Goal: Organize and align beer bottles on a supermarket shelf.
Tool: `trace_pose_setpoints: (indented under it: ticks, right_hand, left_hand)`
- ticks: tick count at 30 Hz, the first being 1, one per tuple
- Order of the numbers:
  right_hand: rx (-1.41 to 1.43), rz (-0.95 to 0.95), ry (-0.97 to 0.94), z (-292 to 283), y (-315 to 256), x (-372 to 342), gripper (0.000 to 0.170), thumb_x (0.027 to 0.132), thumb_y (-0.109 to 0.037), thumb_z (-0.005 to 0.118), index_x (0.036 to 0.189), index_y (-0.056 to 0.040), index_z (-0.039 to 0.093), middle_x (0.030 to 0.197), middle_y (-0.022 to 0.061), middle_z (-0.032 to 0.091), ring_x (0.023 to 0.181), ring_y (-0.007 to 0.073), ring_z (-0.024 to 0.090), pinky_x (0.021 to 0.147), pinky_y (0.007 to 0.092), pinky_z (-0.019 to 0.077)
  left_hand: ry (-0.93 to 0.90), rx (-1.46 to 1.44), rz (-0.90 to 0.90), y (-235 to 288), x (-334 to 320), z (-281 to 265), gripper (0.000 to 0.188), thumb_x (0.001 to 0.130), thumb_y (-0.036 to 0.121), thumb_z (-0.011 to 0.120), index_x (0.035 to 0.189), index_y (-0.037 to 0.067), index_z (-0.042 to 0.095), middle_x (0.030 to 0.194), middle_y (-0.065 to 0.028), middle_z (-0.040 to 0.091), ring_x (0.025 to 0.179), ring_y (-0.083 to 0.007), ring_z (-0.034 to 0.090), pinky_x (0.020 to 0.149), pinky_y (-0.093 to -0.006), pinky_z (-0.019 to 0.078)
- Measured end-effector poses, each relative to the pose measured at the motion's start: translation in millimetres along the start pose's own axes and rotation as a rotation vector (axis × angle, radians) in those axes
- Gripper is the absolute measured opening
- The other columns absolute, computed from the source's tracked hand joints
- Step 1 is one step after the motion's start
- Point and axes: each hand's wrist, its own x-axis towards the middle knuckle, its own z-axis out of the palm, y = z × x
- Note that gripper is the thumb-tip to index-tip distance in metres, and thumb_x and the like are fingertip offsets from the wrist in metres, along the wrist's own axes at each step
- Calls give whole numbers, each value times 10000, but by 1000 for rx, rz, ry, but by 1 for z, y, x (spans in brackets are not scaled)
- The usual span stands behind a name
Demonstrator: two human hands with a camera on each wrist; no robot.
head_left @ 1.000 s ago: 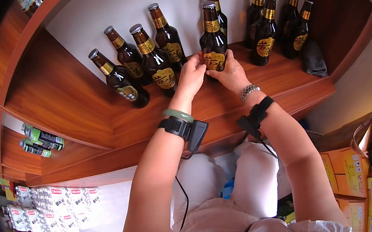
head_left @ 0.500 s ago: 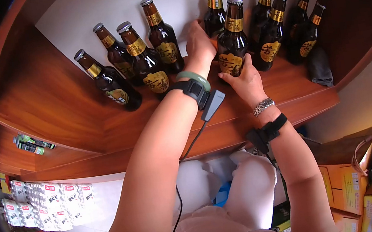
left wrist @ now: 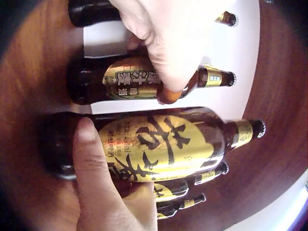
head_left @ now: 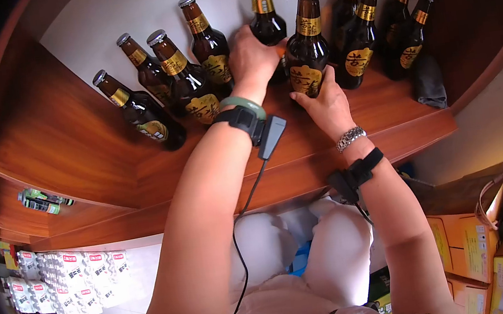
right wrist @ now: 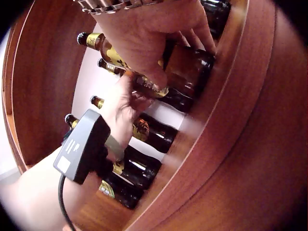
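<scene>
My left hand reaches in and grips a brown glass beer bottle at the back by its body, its thumb across the front. In the left wrist view that bottle stands upright with its gold label partly behind the hand. Just in front and to the right, my right hand holds a second beer bottle low on its body, thumb on the near side and fingers round the right. Both bottles have silver caps and gold neck bands. The right wrist view shows the right hand partly covering the front bottle's label.
Several matching bottles stand in pairs to the left, with a single one at the end. More bottles stand right, beside a dark folded cloth. The wooden shelf has side walls. Yellow cartons are stacked at lower right.
My left hand has left the front bottle and gone round to the back one, which has shifted left. The right hand has moved the front bottle a little to the right.
</scene>
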Motion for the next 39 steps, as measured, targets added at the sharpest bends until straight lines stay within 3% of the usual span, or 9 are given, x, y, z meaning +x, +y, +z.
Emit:
trace_pose_setpoints:
  ticks: [7, 12, 15, 17, 26, 29, 39]
  right_hand:
    - [73, -8, 0, 8, 7, 14, 724, 782, -267, 858, 1288, -3, 413, 1177, 255, 659, 1112, 415, 646, 926, 457, 527]
    - [-50, 16, 47, 14, 17, 39, 855, 724, -298, 894, 1356, 29, 419, 1246, 263, 633, 1165, 386, 631, 975, 436, 521]
    - [11, 69, -34, 13, 14, 49, 824, 724, -311, 892, 1327, 32, 448, 1218, 262, 660, 1154, 380, 649, 967, 427, 528]
    - [-105, 61, -34, 15, 10, 56, 804, 742, -356, 870, 1306, 44, 461, 1191, 258, 680, 1121, 381, 670, 949, 425, 542]
    - [-137, 66, -57, 36, 5, 90, 647, 820, -345, 785, 1272, 21, 503, 1138, 284, 690, 1098, 403, 673, 945, 448, 541]
    - [-99, 50, -47, 43, 10, 100, 628, 842, -358, 761, 1268, 20, 494, 1119, 291, 693, 1095, 421, 669, 946, 457, 536]
    - [-102, 18, -133, 51, 23, 118, 627, 887, -372, 711, 1296, 26, 451, 1168, 316, 671, 1139, 451, 643, 979, 490, 510]
  left_hand:
    - [-38, 5, 70, -8, -35, -35, 627, 723, 439, 842, 1115, -1, 629, 1114, -208, 691, 1059, -384, 677, 933, -457, 535]
    - [-43, -67, 147, -13, -55, -38, 623, 721, 430, 857, 1122, 10, 633, 1106, -200, 699, 1047, -377, 676, 911, -448, 536]
    - [-86, -143, 126, -10, -63, -44, 616, 718, 428, 866, 1136, 36, 640, 1102, -176, 706, 1049, -365, 678, 909, -444, 536]
    - [-99, -177, 106, -13, -67, -43, 604, 712, 413, 876, 1139, 54, 646, 1113, -161, 708, 1061, -352, 682, 914, -445, 534]
    - [-227, -251, 97, -57, -88, -7, 860, 700, 365, 896, 1342, 47, 420, 1126, -228, 698, 1050, -426, 678, 890, -489, 541]
    - [-236, -219, 31, -49, -91, -8, 791, 724, 255, 910, 1326, 8, 460, 1139, -175, 695, 1055, -295, 692, 915, -401, 537]
    - [-208, -214, 7, -46, -92, -2, 797, 711, 276, 910, 1316, 24, 456, 1155, -197, 688, 1086, -340, 680, 930, -431, 525]
